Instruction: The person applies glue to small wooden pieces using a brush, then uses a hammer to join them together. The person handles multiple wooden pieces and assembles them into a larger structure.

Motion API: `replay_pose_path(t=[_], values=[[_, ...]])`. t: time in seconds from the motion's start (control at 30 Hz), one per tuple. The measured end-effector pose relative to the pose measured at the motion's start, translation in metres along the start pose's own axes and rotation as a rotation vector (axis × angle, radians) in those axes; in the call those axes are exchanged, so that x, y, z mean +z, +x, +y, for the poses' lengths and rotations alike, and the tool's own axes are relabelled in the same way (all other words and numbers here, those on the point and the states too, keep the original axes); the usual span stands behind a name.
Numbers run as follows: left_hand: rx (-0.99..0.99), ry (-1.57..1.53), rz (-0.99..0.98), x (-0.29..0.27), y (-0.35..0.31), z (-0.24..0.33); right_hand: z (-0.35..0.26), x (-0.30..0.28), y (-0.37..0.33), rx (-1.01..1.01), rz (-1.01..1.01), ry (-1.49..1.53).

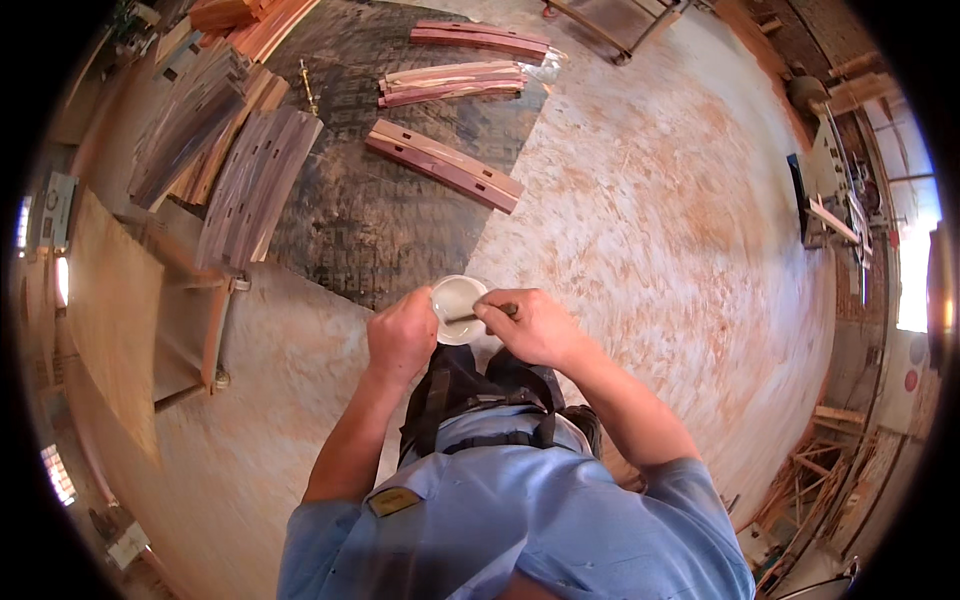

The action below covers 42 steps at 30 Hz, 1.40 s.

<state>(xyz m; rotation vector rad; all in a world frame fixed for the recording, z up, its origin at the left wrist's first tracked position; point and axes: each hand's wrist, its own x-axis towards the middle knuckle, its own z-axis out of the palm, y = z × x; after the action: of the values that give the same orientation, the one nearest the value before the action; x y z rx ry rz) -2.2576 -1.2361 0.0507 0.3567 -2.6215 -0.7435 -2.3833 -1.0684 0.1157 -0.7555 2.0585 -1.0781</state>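
A small round white bowl [458, 290] is in front of my waist, its open top facing up. My left hand [402, 328] is closed on the bowl's left rim, fingers curled in. My right hand [532, 326] pinches a thin stick-like tool [463, 319] whose far end reaches down into the bowl. Whether that end carries bristles cannot be made out. What the bowl contains is hard to see; its inside looks pale.
Ahead, a dark printed sheet [340, 225] covers the floor. Slotted curved wooden pieces [445, 165] lie on it, with more stacked pieces [262, 185] at left. A clamp [307, 88] lies beyond. A wooden panel [112, 315] stands at left; machinery [830, 190] stands along the right wall.
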Motion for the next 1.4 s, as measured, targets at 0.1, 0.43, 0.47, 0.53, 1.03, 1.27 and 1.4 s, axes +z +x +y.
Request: replay_pose_path(t=[0.1, 0.43, 0.47, 0.53, 1.03, 1.27, 1.4], values=[[-0.084, 0.036, 0.014, 0.01, 0.018, -0.009, 0.013, -0.012, 0.036, -0.143, 0.032, -0.018], [-0.454, 0.286, 0.209, 0.063, 0.047, -0.011, 0.045, -0.058, 0.142, -0.351, -0.291, -0.018], [-0.504, 0.276, 0.206, 0.067, 0.049, -0.008, 0.046, -0.063, 0.147, -0.356, -0.393, -0.064], [-0.598, 0.247, 0.201, 0.074, 0.051, -0.002, 0.045, -0.07, 0.157, -0.298, -0.548, -0.106], [-0.872, 0.33, 0.301, 0.099, 0.046, -0.034, 0.041, -0.047, 0.195, -0.395, -0.472, -0.195], [-0.954, 0.27, 0.371, 0.106, 0.044, -0.052, 0.039, -0.034, 0.216, -0.512, -0.568, -0.245], [-1.092, 0.205, 0.465, 0.105, 0.059, -0.034, 0.05, -0.032, 0.236, -0.656, -0.615, -0.256]])
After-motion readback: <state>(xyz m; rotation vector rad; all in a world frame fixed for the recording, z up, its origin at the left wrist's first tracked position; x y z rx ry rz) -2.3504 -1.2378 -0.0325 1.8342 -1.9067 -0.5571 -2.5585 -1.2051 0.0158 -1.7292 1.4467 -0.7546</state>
